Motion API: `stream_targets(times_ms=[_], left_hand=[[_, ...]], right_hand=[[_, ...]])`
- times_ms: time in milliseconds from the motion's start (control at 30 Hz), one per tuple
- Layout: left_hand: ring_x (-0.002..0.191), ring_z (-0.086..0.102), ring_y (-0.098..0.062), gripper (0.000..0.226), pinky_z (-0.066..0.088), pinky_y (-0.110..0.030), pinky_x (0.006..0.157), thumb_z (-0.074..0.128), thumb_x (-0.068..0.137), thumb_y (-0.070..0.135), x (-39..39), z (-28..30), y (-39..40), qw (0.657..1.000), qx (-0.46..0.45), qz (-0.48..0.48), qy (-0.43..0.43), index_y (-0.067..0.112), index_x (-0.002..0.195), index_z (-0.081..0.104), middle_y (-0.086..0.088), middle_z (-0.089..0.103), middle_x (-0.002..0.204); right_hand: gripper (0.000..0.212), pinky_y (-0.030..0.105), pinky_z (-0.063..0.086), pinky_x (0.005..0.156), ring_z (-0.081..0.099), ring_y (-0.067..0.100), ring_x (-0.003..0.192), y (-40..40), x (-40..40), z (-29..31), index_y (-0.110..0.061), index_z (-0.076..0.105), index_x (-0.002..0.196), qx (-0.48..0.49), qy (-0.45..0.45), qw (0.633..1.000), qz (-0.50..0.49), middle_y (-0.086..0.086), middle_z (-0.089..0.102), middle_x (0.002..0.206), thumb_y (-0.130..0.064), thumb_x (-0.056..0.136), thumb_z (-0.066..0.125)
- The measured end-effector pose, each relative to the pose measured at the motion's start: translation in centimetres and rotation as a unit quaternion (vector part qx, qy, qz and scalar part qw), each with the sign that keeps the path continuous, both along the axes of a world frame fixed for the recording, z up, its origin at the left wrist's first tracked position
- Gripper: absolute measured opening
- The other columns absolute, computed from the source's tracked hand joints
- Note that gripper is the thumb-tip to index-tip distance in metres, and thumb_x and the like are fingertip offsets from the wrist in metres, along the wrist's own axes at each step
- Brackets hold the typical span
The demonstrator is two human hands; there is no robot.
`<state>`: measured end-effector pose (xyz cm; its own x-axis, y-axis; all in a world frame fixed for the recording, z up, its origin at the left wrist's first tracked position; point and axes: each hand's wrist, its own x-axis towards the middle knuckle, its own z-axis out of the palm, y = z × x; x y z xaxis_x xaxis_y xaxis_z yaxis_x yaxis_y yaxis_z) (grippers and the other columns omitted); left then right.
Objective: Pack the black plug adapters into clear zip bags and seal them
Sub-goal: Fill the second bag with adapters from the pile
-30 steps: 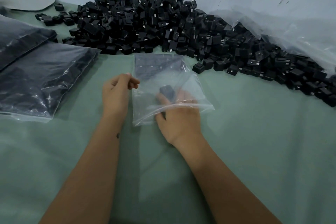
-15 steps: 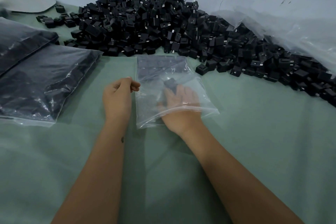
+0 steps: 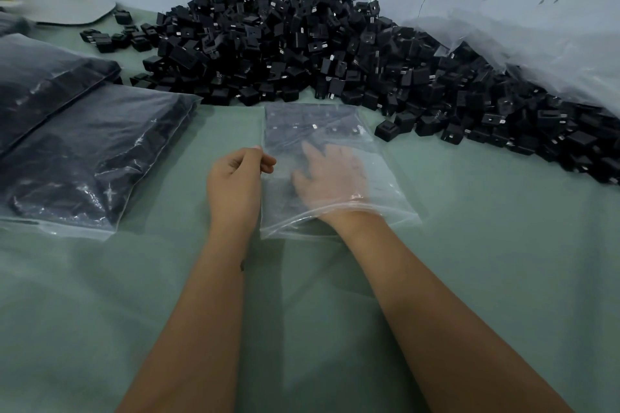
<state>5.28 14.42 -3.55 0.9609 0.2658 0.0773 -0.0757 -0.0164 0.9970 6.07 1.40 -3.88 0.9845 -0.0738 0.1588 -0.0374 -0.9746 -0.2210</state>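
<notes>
At far left, two filled zip bags [image 3: 84, 151] run off the frame edge, their contents a dark blur. Beside them the left hand [image 3: 235, 178] pinches the clear zip bag [image 3: 385, 178] by its left edge. Inside it the right hand [image 3: 330, 178] lies hazy, fingers spread, just short of adapters [image 3: 312, 126] at the bag's far end. Behind, the loose adapter pile [image 3: 335, 54] slips under plastic sheeting [image 3: 553, 54].

Your tabletop [image 3: 469, 278] wears a green cloth. On it lie a big heap of adapters [image 3: 318, 50] at the back, a clear bag [image 3: 379, 178] at center, two filled bags [image 3: 84, 151] on your left, loose plastic sheeting [image 3: 553, 54] at the right, and a flat grey board [image 3: 77, 10] far left.
</notes>
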Motion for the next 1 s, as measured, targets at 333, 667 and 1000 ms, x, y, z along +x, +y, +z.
stream_targets(times_ms=[333,667,1000], left_hand=[[0.070,0.056,-0.004,0.033,0.045,-0.022,0.073,0.053,0.093,0.019,-0.1,0.0,0.0,0.999,0.004,-0.033,-0.027,0.018,0.065,0.070,0.004,0.065,0.069],[0.090,0.065,-0.007,0.019,0.051,-0.020,0.084,0.068,0.087,0.003,-0.8,0.7,0.1,0.975,-0.008,-0.196,-0.108,0.020,0.096,0.072,0.006,0.073,0.091],[0.082,0.065,0.010,0.025,0.045,-0.005,0.079,0.079,0.078,0.013,-0.2,-0.7,-0.7,0.922,0.265,-0.277,-0.058,0.037,0.078,0.073,0.025,0.072,0.084]], right_hand=[[0.057,0.042,0.018,0.114,0.022,0.025,0.142,-1.5,-1.2,-0.5,-0.031,0.026,0.149,0.015,0.000,0.998,0.063,-0.001,0.028,0.155,-0.047,0.096,0.039],[0.033,0.035,0.044,0.092,0.051,0.023,0.112,-0.6,-5.0,2.9,-0.026,0.053,0.127,0.022,0.054,0.989,0.134,0.000,0.051,0.131,-0.033,0.095,0.047],[0.024,0.014,0.040,0.052,0.058,0.007,0.060,-8.9,-3.8,10.3,-0.018,0.070,0.081,0.421,-0.116,0.898,0.051,0.003,0.069,0.074,-0.019,0.094,0.051]])
